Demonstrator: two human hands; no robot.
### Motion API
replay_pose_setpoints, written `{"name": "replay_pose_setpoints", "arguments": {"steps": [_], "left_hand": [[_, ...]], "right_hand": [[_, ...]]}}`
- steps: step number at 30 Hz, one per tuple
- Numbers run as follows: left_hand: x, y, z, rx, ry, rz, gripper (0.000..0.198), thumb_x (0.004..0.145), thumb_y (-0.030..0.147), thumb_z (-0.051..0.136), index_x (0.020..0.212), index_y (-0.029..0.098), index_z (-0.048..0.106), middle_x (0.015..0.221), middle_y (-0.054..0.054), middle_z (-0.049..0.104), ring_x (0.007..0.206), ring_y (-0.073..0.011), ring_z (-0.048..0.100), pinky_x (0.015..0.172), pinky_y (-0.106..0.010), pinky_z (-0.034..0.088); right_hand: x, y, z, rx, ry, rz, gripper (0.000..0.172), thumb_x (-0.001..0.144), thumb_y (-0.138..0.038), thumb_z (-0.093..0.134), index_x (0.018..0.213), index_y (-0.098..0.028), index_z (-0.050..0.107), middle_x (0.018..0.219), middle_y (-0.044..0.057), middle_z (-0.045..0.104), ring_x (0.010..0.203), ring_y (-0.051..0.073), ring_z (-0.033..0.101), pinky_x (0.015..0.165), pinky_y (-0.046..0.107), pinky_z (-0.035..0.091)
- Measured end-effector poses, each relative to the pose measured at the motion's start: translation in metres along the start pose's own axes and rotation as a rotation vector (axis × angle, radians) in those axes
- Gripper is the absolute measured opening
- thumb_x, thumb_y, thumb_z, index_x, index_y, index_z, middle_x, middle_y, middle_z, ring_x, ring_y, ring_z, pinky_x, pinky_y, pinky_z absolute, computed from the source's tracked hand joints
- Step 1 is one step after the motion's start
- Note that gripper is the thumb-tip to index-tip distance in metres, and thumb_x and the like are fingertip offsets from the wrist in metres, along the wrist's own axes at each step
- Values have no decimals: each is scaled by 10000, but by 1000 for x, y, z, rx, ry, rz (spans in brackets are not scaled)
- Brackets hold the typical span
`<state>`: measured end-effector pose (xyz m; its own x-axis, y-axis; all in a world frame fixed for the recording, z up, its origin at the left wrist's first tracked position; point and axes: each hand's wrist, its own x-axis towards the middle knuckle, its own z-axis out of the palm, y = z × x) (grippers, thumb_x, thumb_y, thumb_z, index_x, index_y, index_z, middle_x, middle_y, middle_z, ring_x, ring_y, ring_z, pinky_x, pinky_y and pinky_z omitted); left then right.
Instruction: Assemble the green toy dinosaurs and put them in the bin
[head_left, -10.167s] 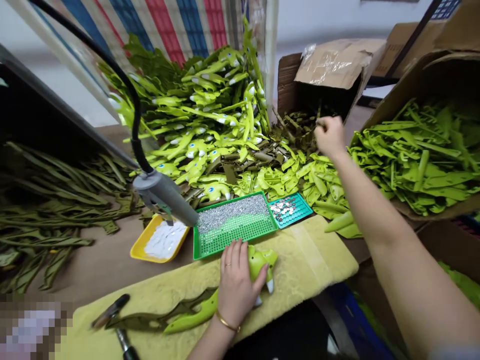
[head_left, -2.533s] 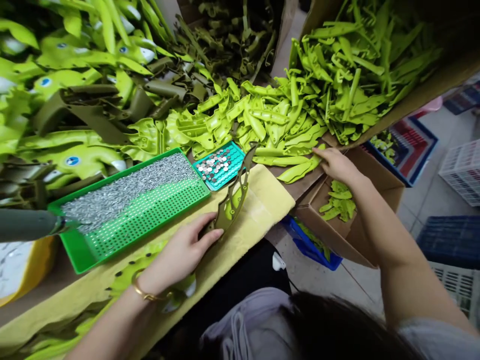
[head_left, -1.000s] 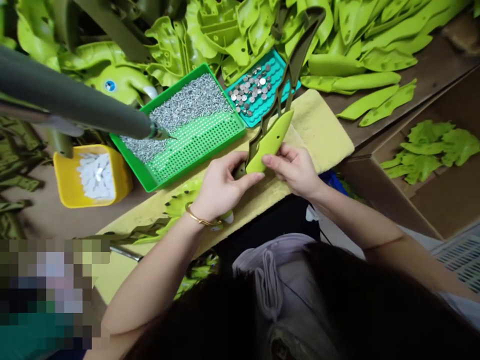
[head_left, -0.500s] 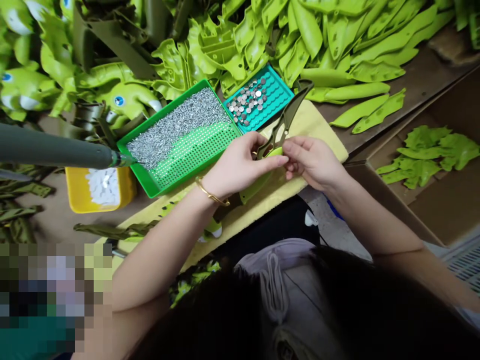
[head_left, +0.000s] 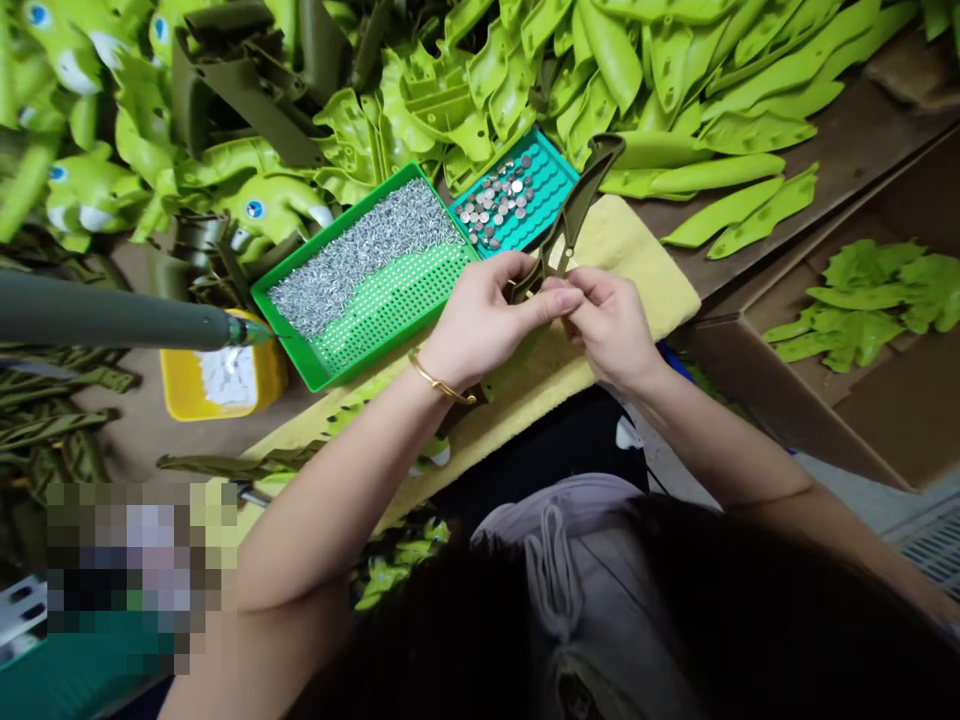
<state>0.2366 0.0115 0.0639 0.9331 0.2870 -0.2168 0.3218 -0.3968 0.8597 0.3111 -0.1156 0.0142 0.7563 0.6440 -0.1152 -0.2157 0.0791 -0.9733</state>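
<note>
My left hand [head_left: 487, 320] and my right hand [head_left: 607, 325] meet above a yellow fleece pad [head_left: 637, 270], their fingers pinched together on a slotted olive-green plastic part [head_left: 581, 195]. Its upper end sticks out past my fingers and overhangs the corner of a teal tray. Its lower portion is mostly hidden by my hands, so I cannot tell how it sits there. A gold bangle [head_left: 441, 378] circles my left wrist. A green perforated tray [head_left: 397, 320] of small silver studs lies just beyond my left hand.
A teal tray [head_left: 517, 195] holds metal discs. A grey-green tool [head_left: 112, 325] with a pointed tip reaches in from the left above a yellow tub [head_left: 225, 375]. Lime-green plastic parts [head_left: 720, 180] heap up beyond the trays, and an open cardboard box [head_left: 780, 370] stands at right.
My hands have closed in together, and the lime-green piece seen earlier against the olive part is now mostly hidden by my fingers. The view has shifted slightly, moving the trays and tool.
</note>
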Motion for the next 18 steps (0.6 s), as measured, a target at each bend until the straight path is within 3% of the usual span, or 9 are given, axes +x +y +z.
{"name": "replay_pose_setpoints", "arguments": {"steps": [3, 5, 9, 14, 16, 18], "left_hand": [[-12, -5, -15, 70, -212, -81, 381, 806, 518, 636, 898, 149, 613, 702, 7, 541, 641, -118, 455, 566, -243, 344], [-19, -9, -25, 121, -291, -159, 365, 863, 504, 555, 877, 145, 619, 676, 6, 531, 604, -112, 437, 548, -240, 334], [-25, -16, -31, 129, -195, -164, 355, 887, 481, 503, 839, 145, 608, 684, 1, 524, 603, -112, 427, 546, -239, 327], [-23, -22, -16, 23, -124, -142, 342, 833, 479, 577, 721, 157, 548, 614, 30, 417, 571, -100, 364, 518, -233, 292], [-23, -23, -11, -42, -82, -166, 336, 799, 465, 619, 693, 158, 532, 609, 32, 408, 566, -96, 363, 505, -228, 295], [-22, -22, -10, -145, -95, -239, 325, 774, 454, 647, 705, 153, 546, 625, 25, 447, 569, -98, 403, 504, -225, 332]], "right_hand": [[2, -1, -8, -31, 26, 45, 494, 749, -655, 629, 633, -202, 472, 561, -65, 331, 497, 48, 349, 444, 204, 270], [-1, 1, -10, -71, -27, 105, 521, 767, -705, 562, 642, -207, 469, 552, -64, 335, 477, 47, 332, 437, 212, 242], [-23, 13, 7, -251, -228, 226, 533, 735, -700, 607, 666, -180, 513, 586, -43, 453, 551, 67, 395, 503, 244, 285], [-40, 25, 31, -356, -82, 125, 476, 837, -618, 545, 651, -189, 456, 564, -57, 405, 553, 66, 347, 532, 265, 248], [-40, 25, 33, -357, -8, 107, 481, 843, -601, 549, 615, -200, 412, 537, -70, 350, 519, 57, 298, 511, 267, 212], [-39, 22, 29, -290, -20, 146, 513, 807, -630, 578, 591, -209, 380, 522, -81, 309, 493, 50, 266, 486, 263, 187]]}}
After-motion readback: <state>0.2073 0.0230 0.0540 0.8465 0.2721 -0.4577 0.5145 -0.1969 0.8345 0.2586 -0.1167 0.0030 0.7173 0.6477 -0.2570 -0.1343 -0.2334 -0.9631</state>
